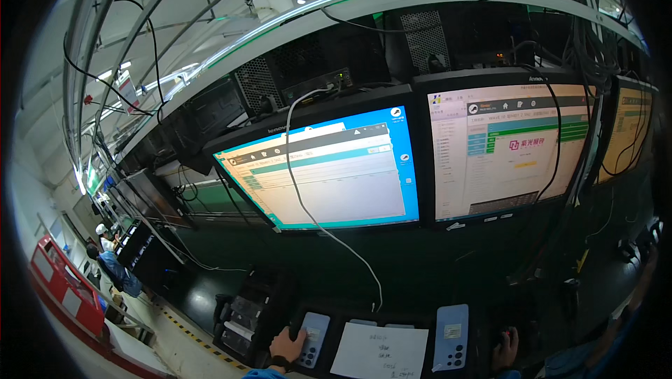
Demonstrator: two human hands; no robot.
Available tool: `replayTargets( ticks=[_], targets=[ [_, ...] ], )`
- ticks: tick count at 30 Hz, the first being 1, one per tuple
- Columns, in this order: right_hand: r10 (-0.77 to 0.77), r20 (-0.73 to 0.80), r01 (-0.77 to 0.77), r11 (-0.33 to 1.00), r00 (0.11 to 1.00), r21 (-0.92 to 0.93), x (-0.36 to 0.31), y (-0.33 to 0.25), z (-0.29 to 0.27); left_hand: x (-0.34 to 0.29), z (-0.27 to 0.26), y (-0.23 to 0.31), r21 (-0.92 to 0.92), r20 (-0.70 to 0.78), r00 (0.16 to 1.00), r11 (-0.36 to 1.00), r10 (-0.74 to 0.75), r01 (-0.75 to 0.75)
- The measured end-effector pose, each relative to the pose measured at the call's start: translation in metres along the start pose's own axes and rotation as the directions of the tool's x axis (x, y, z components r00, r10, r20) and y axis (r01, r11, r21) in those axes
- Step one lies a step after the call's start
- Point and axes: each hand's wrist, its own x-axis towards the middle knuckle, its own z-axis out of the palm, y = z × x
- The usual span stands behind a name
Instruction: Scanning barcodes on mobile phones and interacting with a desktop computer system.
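A light blue phone [314, 335], back side up with dark camera lenses and a pale label, lies beside my left hand [286, 345]. That hand rests open at the phone's left edge, with the thumb touching or very near it; a dark band circles the wrist. Right of this phone is a white sheet of paper [381, 351] with handwriting. Beyond the sheet, a second light blue phone [451, 337] also lies back up. My right hand [507, 349] is closed over what looks like a dark computer mouse with a small red light; shadow hides much of it.
Two lit monitors [322, 176] [511, 148] stand ahead, with a third at far right. A white cable [329, 235] hangs before the left monitor. Left of my hand sits a black bin-like holder [252, 312]. Another person's arm [633, 295] shows at right; people work far left.
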Motion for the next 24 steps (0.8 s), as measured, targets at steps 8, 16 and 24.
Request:
replayTargets(
  ticks=[8, 16, 24],
  targets=[
    [-0.048, 0.007, 0.047, 0.999, 0.999, 0.01, -0.002, -0.009, -0.014, -0.004, 0.006, -0.006, 0.011, -0.025, 1.0, 1.0, -0.008, 0.009],
    [-0.089, 0.018, 0.088, 0.995, 0.996, 0.048, 0.002, -0.03, -0.015, 0.013, 0.022, -0.022, 0.014, -0.033, 0.996, 0.996, 0.083, -0.083],
    [0.212, -0.108, -0.092, 0.755, 0.971, 0.649, 0.039, -0.167, -0.064, 0.004, 0.006, -0.008, -0.075, 0.024, 1.0, 0.997, 0.013, -0.011]
  ],
)
